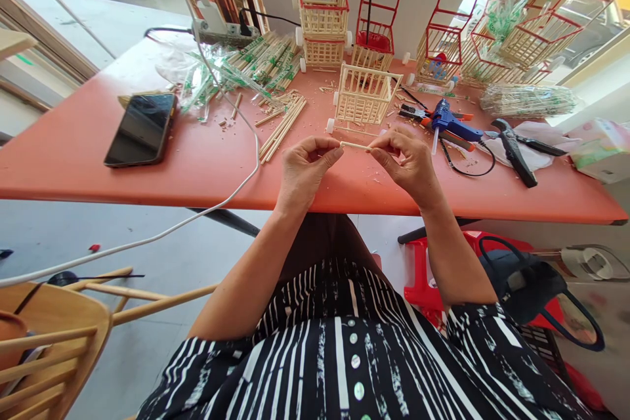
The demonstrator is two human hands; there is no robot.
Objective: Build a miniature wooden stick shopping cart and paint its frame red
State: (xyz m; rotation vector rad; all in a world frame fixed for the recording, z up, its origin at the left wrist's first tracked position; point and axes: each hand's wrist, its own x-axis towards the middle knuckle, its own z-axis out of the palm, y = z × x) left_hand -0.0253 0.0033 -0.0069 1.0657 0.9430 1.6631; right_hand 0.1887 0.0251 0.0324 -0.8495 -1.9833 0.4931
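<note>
A short wooden stick (356, 146) lies level between my two hands, above the front part of the table. My left hand (311, 167) pinches its left end between thumb and fingers. At the other end, my right hand (402, 161) pinches it the same way. Just behind the hands stands a small cart (367, 100) built of thin sticks, with white wheels. Left of it lies a pile of loose sticks (285, 126). A blue hot glue gun (450, 119) rests to the right of my right hand.
Black-handled pliers (516, 151) lie right on the orange table (221, 177). A phone (142, 130) and plastic-wrapped sticks (268, 59) occupy the left. Finished-looking stick carts with red trim (322, 13) line the back. A white cable (216, 210) hangs over the front edge.
</note>
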